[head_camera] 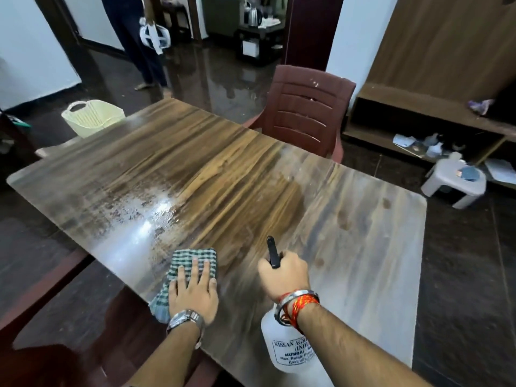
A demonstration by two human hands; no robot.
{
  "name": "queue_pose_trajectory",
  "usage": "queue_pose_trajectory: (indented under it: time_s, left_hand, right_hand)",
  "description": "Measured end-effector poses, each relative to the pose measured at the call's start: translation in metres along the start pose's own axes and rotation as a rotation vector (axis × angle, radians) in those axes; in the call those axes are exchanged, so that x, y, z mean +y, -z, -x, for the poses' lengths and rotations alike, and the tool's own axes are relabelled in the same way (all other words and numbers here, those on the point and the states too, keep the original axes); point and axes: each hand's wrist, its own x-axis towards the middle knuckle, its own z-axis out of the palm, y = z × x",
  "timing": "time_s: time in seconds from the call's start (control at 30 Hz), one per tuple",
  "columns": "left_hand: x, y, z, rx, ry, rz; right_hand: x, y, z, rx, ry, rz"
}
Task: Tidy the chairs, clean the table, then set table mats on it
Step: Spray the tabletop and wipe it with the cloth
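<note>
Wet-streaked wooden tabletop (237, 177), maroon plastic chair (304, 113) beyond, left hand (192, 294) pressing straight fingers (198, 270) on green checked cloth (195, 256), right hand (284, 272) curled, apparently round white spray bottle (290, 353) top.

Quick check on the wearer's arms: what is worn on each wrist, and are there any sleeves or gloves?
No sleeves or gloves in view. The left hand has a silver metal-link watch on its wrist. The right hand has a plain silver bangle on its wrist, beside a bundle of red and orange threads.

Cloth (195, 256) on table (237, 169) near edge, left of spray bottle (290, 350); chair (307, 107) behind table; basket (92, 121) beyond far-left corner.
</note>
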Motion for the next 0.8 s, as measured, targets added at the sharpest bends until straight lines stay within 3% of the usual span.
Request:
queue_pose_trajectory:
  time_s: [0.17, 0.33, 0.5, 0.8]
  left_hand:
    - [0.084, 0.009, -0.045, -0.076, 0.095, 0.106]
    - [0.091, 0.023, -0.083, -0.144, -0.058, -0.042]
    - [0.117, 0.009, -0.091, -0.037, 0.043, -0.009]
    - [0.234, 0.02, -0.206, -0.011, -0.055, 0.022]
  right_hand:
    - [-0.005, 0.01, -0.05, -0.034, -0.02, 0.03]
    - [0.001, 0.027, -0.094, -0.035, -0.04, 0.032]
    - [0.008, 0.051, -0.128, -0.058, -0.044, 0.036]
    - [-0.005, 0.083, -0.213, -0.012, -0.041, 0.035]
